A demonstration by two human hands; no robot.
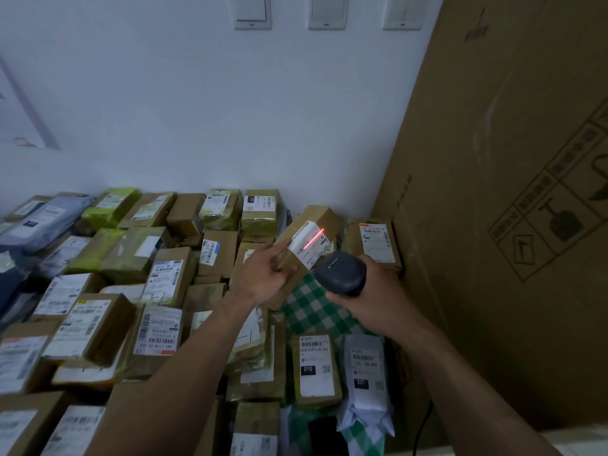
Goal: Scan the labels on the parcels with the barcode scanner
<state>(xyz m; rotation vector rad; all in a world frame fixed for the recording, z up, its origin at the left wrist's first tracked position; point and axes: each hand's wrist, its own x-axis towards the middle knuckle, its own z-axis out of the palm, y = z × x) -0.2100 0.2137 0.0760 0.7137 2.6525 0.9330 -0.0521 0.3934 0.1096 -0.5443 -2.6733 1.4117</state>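
Note:
My left hand (263, 274) holds a long brown cardboard parcel (319, 218) tilted up above the pile. Its white label (311, 246) faces me, and a red laser line crosses the label. My right hand (368, 297) grips a dark barcode scanner (340, 273) just below and right of the label, its head aimed at it. Many other labelled parcels lie all around beneath my arms.
Cardboard boxes and yellow-taped parcels (256, 212) cover the surface up to the white wall. A green checked cloth (312, 307) shows under my hands. A white mailer bag (367, 373) and a "010" box (314, 366) lie near. A huge carton (510, 192) stands at the right.

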